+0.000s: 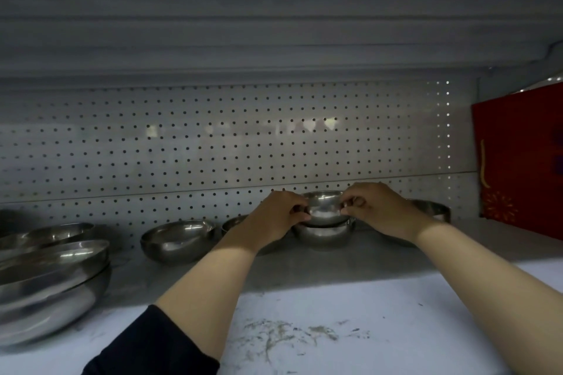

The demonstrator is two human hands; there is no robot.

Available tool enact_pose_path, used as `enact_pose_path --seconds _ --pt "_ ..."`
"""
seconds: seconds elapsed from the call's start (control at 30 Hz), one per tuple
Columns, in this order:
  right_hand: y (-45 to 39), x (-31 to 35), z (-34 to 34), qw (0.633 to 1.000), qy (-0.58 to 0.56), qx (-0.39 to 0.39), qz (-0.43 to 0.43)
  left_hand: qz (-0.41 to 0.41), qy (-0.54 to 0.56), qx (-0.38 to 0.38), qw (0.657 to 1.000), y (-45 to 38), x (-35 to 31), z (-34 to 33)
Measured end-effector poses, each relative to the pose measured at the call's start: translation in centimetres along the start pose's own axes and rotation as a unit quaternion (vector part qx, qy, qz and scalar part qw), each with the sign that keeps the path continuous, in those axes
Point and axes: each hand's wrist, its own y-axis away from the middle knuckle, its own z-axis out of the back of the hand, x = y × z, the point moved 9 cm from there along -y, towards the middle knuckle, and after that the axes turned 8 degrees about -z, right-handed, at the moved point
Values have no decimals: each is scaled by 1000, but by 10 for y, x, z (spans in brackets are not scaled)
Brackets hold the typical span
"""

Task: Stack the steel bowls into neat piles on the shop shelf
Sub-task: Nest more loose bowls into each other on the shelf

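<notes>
Bowl [324, 207], steel, sm. — nesting onto lower bowl [323, 233], rear of shelf [350, 298].
Pinched at opp. rims by left hand [275, 218] & right hand [379, 207], fingers curled, for level, centred seating.

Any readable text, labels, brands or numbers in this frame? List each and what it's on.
None readable.
Red bag at the right end of the shelf: dark purple marks and gold decoration, too blurred and cut off to read.
Steel bowls, including the small bowl held by the left hand and right hand: no visible stamp or label.
Pegboard back panel: no tags.
</notes>
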Motion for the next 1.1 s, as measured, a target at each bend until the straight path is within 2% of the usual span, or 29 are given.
enact_pose_path --seconds 1.1 --pt "0 -7 -14 999 23 20 -9 29 5 17 999 7 2 -15"
